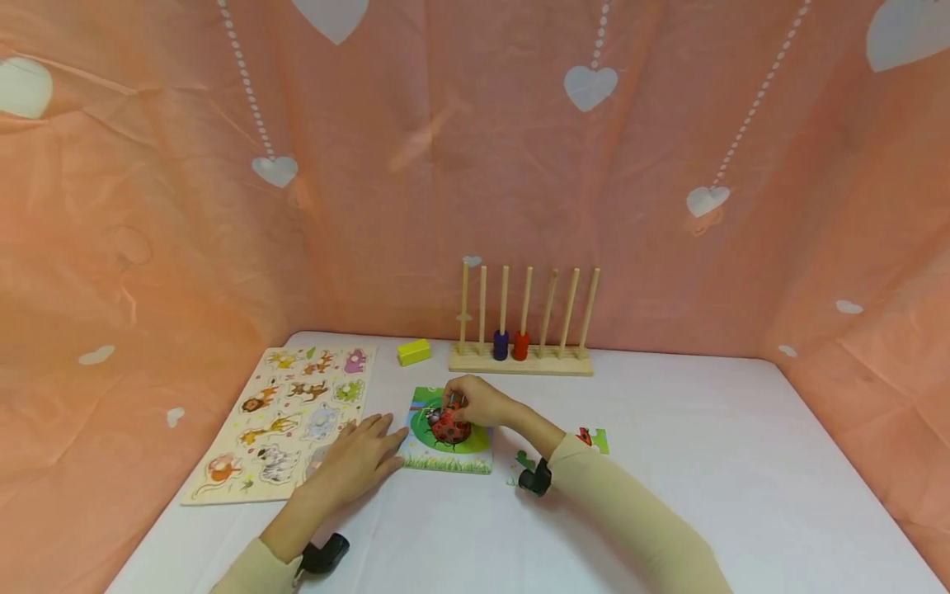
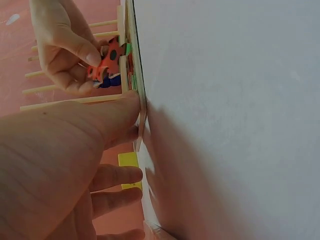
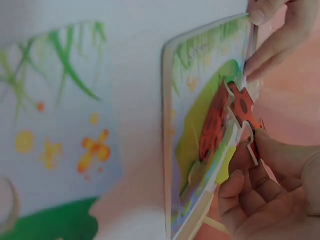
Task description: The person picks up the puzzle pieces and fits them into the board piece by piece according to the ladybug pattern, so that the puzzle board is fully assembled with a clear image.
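A ladybug puzzle (image 1: pixel 449 464) lies in the middle of the white table. Over it, my right hand (image 1: pixel 484 403) pinches a red, black-spotted puzzle piece (image 3: pixel 243 106) between thumb and fingers. In the right wrist view the piece is tilted, just off the ladybug picture; whether its lower edge touches cannot be told. My left hand (image 1: pixel 356 458) has its fingers extended and touches the puzzle's left edge. The left wrist view shows the left thumb (image 2: pixel 125 106) against that edge.
Left of the puzzle lies a wooden animal board (image 1: pixel 223 441), partly under my left hand. Behind stand a yellow block (image 1: pixel 414 353) and a pegged rack (image 1: pixel 519 365) with blue (image 1: pixel 500 346) and red beads (image 1: pixel 522 346). Loose puzzle pieces (image 1: pixel 597 440) lie at right, partly hidden by my right arm.
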A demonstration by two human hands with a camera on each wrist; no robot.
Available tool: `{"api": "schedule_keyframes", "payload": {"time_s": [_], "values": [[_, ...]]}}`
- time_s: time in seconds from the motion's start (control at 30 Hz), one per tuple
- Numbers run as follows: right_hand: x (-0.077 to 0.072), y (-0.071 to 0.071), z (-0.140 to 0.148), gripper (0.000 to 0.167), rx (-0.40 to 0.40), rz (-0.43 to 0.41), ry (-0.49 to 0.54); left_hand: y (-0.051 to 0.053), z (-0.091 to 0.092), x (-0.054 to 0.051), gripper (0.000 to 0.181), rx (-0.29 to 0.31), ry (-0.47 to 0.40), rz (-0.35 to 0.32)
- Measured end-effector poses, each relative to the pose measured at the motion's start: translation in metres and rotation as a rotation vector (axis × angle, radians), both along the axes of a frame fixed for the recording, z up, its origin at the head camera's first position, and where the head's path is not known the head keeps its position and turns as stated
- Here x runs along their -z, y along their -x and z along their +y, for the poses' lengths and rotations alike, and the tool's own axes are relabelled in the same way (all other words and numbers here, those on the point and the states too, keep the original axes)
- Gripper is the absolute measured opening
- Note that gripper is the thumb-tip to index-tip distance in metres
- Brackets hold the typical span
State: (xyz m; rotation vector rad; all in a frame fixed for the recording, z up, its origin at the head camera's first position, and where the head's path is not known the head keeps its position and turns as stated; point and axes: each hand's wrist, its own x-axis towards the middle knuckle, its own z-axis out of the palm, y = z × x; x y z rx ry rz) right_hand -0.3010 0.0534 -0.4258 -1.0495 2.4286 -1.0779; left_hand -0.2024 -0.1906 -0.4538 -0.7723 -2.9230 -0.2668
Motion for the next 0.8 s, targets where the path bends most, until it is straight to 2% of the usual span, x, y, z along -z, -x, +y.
{"api": "schedule_keyframes", "payload": {"time_s": [0.13, 0.23, 0.4, 0.6, 0.8], "values": [[0.003, -0.003, -0.003, 0.015, 0.053, 0.053, -0.039, 0.001, 0.001, 0.0, 0.043, 0.002, -0.002, 0.0], [0.004, -0.007, -0.005, 0.019, 0.087, 0.127, -0.13, 0.001, 0.001, 0.001, 0.042, 0.0, -0.002, 0.004], [0.005, -0.015, -0.009, 0.035, 0.11, 0.276, -0.288, 0.001, 0.001, 0.002, 0.042, -0.006, 0.003, 0.004], [0.005, -0.021, -0.013, 0.045, 0.126, 0.322, -0.348, 0.001, 0.001, 0.002, 0.042, -0.01, 0.004, -0.008], [0.006, -0.021, -0.017, 0.048, 0.149, 0.371, -0.428, 0.002, 0.001, 0.002, 0.042, -0.005, 0.006, 0.002]]}}
